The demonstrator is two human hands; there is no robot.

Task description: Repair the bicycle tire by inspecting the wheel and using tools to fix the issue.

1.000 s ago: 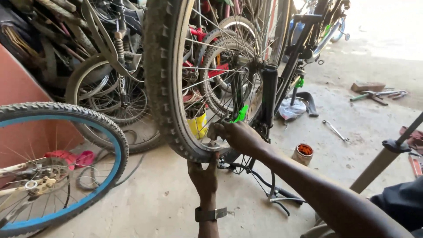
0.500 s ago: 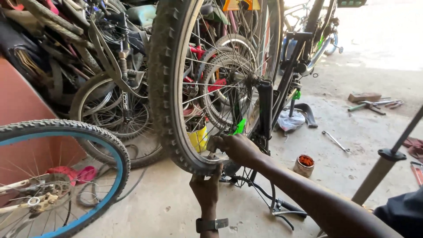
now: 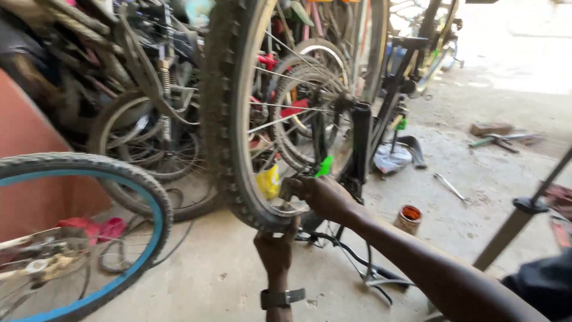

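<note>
A heap of dark, dusty old bicycles point(image 3: 119, 77) fills the far left of the concrete floor point(image 3: 476, 197), frames and wheels tangled together. In front of it stands the big knobbly black tyre on its silver spoked rim point(image 3: 229, 137), upright, its lowest part just above the floor near the middle. At the near left edge sits a second wheel with a blue rim and black tyre point(image 3: 137, 197), with a pink rag point(image 3: 98, 228) lying by its spokes.

The right hand point(image 3: 322, 195) reaches in from the right and its fingers are curled tight around the silver rim at the bottom of the big wheel, beside a yellow tag point(image 3: 269, 181) and a green clip point(image 3: 325, 166). The left hand point(image 3: 275, 247), a dark strap on its wrist, comes up from below and grips the tyre's lowest edge, fingers wrapped over the tread.

Farther right on the floor, a small rusty tin with orange contents point(image 3: 409, 218) stands near the forearm, and a silver spanner point(image 3: 448, 186) lies beyond it. Toward the far right edge lie some long-handled tools point(image 3: 500, 139), blurred.
</note>
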